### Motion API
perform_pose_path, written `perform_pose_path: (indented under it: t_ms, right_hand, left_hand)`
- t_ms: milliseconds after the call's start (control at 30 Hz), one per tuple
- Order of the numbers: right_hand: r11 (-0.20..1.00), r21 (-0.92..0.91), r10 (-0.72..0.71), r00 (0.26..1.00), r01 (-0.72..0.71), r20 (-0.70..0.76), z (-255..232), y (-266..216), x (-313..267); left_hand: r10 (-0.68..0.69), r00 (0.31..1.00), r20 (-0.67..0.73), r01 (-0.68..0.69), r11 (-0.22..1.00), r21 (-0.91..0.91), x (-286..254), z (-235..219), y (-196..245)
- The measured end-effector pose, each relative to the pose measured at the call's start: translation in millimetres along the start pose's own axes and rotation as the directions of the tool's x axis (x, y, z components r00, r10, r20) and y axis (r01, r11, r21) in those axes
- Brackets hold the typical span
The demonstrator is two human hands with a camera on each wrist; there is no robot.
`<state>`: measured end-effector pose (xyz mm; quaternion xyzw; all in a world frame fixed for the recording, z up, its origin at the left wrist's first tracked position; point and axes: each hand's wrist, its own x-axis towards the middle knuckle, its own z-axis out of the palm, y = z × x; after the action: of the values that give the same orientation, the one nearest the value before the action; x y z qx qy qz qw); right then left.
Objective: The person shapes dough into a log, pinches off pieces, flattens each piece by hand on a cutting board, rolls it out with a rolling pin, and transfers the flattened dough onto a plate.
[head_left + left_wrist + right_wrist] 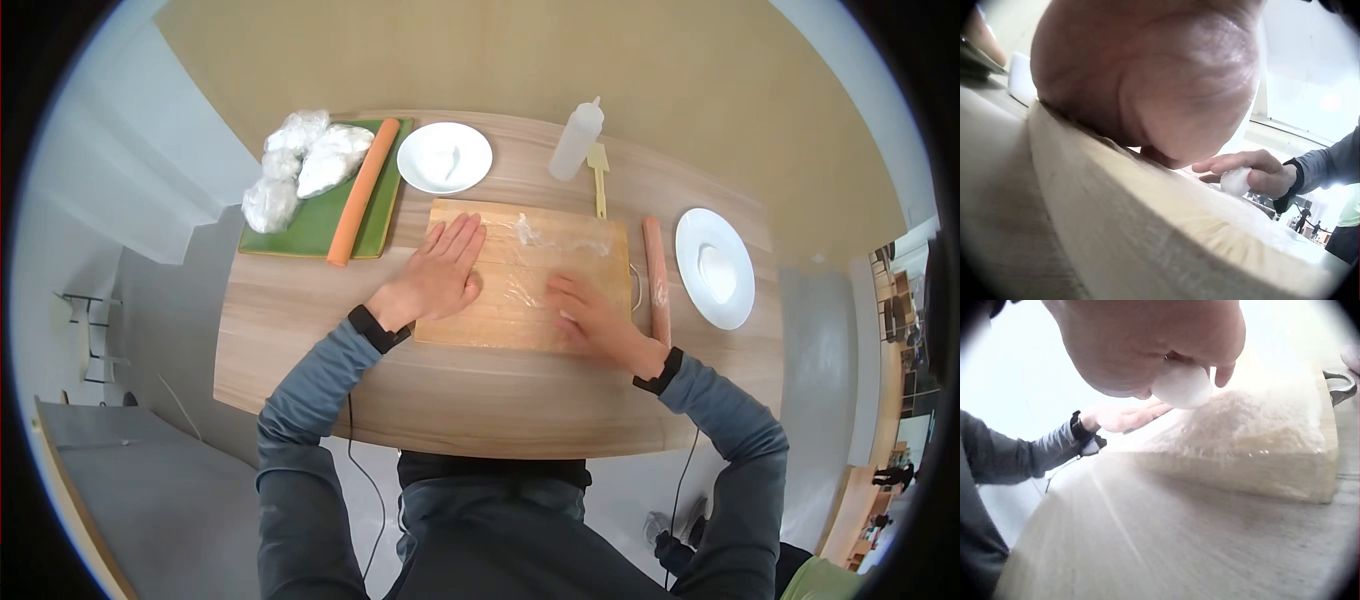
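Cling film lies spread over the cutting board; left hand presses it flat with straight, close fingers, while right hand curls round a small white wad. Best smooth outward, gently

Pale wooden cutting board lying flat on the table, clear plastic film spread over it, wrinkled near the far edge, small white lump pinched above the board's near right part.
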<state>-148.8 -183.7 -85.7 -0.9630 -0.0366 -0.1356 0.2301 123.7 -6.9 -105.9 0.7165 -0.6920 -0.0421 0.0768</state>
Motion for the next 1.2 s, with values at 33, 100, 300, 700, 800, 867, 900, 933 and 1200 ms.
perform_pose_path:
  t_ms: [33,100,300,700,800,867,900,933,1200]
  right_hand:
    - [1.000,-0.002,-0.004,1.000,0.004,0.004,-3,1,0]
    - [0.903,0.327,0.317,0.946,-0.278,-0.072,-13,-3,4]
    - [0.957,0.026,0.287,0.957,-0.288,0.049,2,-24,46]
    - [0.981,-0.190,-0.035,0.996,0.050,0.079,8,-39,64]
    - [0.992,-0.122,-0.011,0.991,0.027,0.136,4,-28,43]
    - [0.976,-0.217,0.041,0.991,-0.013,0.125,0,-9,55]
    - [0.947,-0.311,0.108,0.990,-0.076,0.087,-1,2,63]
    - [0.948,-0.307,0.112,0.991,-0.083,0.077,2,9,74]
    - [0.968,-0.252,-0.006,0.998,0.021,0.060,1,-33,49]
  left_hand:
    - [-0.004,1.000,-0.004,0.004,1.000,-0.002,0,-1,1]
    - [-0.007,1.000,0.029,0.007,1.000,0.000,0,-4,2]
    - [-0.012,0.997,0.071,0.013,1.000,-0.004,2,-5,0]
    - [-0.014,0.998,0.053,0.017,0.998,-0.065,1,-6,-1]
    - [0.013,1.000,0.008,-0.013,1.000,-0.013,0,-3,0]
    - [0.011,1.000,-0.017,-0.011,1.000,-0.004,-1,1,-1]
    - [0.034,0.999,-0.033,-0.033,0.999,0.012,-1,2,-1]
    - [0.040,0.999,-0.027,-0.040,0.999,0.020,-1,0,0]
    - [-0.011,0.999,0.035,0.011,1.000,-0.009,2,-2,0]
